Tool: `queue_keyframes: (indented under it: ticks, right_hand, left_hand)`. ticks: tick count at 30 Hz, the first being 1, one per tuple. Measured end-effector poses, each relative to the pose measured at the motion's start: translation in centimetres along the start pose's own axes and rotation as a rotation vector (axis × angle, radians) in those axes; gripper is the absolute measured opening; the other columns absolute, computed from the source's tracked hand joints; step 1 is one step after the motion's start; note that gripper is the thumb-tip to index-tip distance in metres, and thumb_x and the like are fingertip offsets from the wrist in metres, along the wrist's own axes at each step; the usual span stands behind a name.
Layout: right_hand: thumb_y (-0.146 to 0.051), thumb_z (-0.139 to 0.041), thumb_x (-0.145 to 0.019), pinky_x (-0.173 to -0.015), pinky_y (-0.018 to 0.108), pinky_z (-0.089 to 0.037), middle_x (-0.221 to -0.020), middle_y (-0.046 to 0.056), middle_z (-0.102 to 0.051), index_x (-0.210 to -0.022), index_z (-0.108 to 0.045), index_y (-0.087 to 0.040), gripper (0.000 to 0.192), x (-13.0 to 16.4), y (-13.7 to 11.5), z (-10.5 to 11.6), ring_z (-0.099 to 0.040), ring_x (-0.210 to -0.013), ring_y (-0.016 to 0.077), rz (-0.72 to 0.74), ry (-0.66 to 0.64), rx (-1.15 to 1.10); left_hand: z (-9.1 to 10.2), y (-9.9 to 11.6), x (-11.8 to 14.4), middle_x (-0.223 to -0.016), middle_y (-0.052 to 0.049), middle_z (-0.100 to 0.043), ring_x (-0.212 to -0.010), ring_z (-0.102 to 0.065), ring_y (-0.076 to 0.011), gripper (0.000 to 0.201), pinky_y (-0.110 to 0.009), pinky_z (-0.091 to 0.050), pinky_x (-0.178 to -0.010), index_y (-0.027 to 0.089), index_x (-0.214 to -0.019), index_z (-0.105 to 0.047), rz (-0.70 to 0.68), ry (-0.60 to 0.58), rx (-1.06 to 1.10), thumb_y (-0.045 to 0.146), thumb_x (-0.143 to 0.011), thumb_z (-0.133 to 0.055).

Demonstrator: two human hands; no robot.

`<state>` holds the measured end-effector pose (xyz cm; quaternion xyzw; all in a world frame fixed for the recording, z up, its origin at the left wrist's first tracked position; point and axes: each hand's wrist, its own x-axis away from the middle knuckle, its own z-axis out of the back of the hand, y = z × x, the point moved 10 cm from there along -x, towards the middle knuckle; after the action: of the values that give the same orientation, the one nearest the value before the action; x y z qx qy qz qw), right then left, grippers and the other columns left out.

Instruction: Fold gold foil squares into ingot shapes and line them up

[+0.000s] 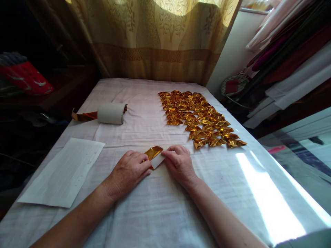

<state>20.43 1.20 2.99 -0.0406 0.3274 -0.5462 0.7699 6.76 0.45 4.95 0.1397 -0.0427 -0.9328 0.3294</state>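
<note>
Your left hand (129, 172) lies knuckles up on the white cloth of the table (160, 206), its fingertips pressed down on the left edge of a small gold foil paper (154, 154); your right hand (179, 162) meets it from 3 o'clock, fingers curled and pinching the paper's right side, so both grips are closed on the same piece; the paper sits between your hands, near the table's middle, gold face up with a white underside showing at its lower corner, partly folded.

At 1 o'clock from the paper, well apart, rows of folded gold pieces (199, 117) lie close together on the cloth; at 11 o'clock a white roll (111, 113) rests on its side with a strip of gold foil (84, 116) trailing from its left end; at 9 o'clock a white sheet (64, 172) lies flat near the table's left edge; a patterned curtain (160, 41) hangs at 12 o'clock; stacked fabrics (289, 58) fill the space at 2 o'clock.
</note>
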Motion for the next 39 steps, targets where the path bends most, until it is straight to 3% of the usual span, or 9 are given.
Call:
queue_keyframes:
  ticks: [4,8,14,20,25,30,39]
  right_hand:
    - [-0.018,-0.062,-0.09,-0.096,0.042,-0.039,-0.116,0.006,-0.065,-0.097,-0.073,-0.029,0.018,0.2,-1.5,0.5,-0.052,-0.112,0.0249,0.119,-0.041,0.115]
    - [-0.02,-0.063,-0.092,-0.094,0.04,-0.04,-0.117,0.004,-0.067,-0.095,-0.073,-0.029,0.014,0.7,-2.9,0.0,-0.054,-0.11,0.0232,0.202,-0.117,0.053]
    - [-0.022,-0.066,-0.09,-0.091,0.037,-0.044,-0.11,0.004,-0.07,-0.093,-0.072,-0.026,0.008,0.6,-2.2,-0.7,-0.061,-0.102,0.019,0.177,-0.15,-0.146]
    - [-0.015,-0.063,-0.088,-0.091,0.036,-0.048,-0.11,0.005,-0.073,-0.1,-0.068,-0.025,0.016,0.3,-0.8,-0.4,-0.066,-0.103,0.0183,0.122,-0.171,-0.312]
    - [-0.015,-0.064,-0.086,-0.086,0.036,-0.048,-0.1,0.003,-0.074,-0.098,-0.065,-0.024,0.015,0.0,-0.2,-0.5,-0.067,-0.094,0.0193,0.006,-0.137,-0.308]
    - [-0.015,-0.064,-0.086,-0.085,0.035,-0.046,-0.097,0.003,-0.074,-0.097,-0.064,-0.024,0.013,-0.1,-0.5,-0.6,-0.066,-0.092,0.0196,0.007,-0.126,-0.299]
    - [-0.01,-0.065,-0.083,-0.085,0.035,-0.045,-0.098,0.002,-0.073,-0.095,-0.063,-0.024,0.018,0.0,-0.5,-0.8,-0.064,-0.093,0.0192,-0.01,-0.13,-0.292]
  left_hand:
    - [0.5,-0.4,0.0,-0.096,-0.003,-0.07,-0.091,-0.061,-0.0209,0.01,-0.037,-0.044,-0.085,0.022,-0.091,-0.068,-0.038,0.073,-0.06,0.019,-0.093,-0.058]
    - [0.0,-0.6,0.3,-0.107,-0.005,-0.071,-0.102,-0.062,-0.0233,0.015,-0.04,-0.046,-0.09,0.02,-0.098,-0.067,-0.05,0.073,-0.08,0.012,-0.093,-0.055]
    - [-0.6,0.8,0.4,-0.11,-0.007,-0.07,-0.103,-0.063,-0.0225,0.019,-0.039,-0.049,-0.091,0.021,-0.108,-0.066,0.002,0.026,0.063,0.021,-0.094,-0.053]
    - [-0.7,1.8,0.6,-0.122,-0.01,-0.064,-0.112,-0.061,-0.0266,0.029,-0.041,-0.05,-0.095,0.022,-0.119,-0.063,-0.018,-0.01,0.026,0.029,-0.091,-0.061]
    - [-1.0,1.9,0.9,-0.127,-0.011,-0.063,-0.115,-0.059,-0.0281,0.04,-0.042,-0.049,-0.097,0.021,-0.128,-0.058,-0.04,-0.033,-0.003,0.029,-0.09,-0.063]
    - [-0.7,2.1,1.1,-0.133,-0.011,-0.058,-0.119,-0.056,-0.0288,0.053,-0.045,-0.047,-0.099,0.028,-0.14,-0.049,-0.065,-0.022,0.026,0.029,-0.089,-0.064]
    - [-1.2,2.3,1.0,-0.133,-0.013,-0.057,-0.118,-0.055,-0.03,0.043,-0.044,-0.044,-0.098,0.024,-0.131,-0.057,-0.074,-0.061,-0.061,0.036,-0.09,-0.064]
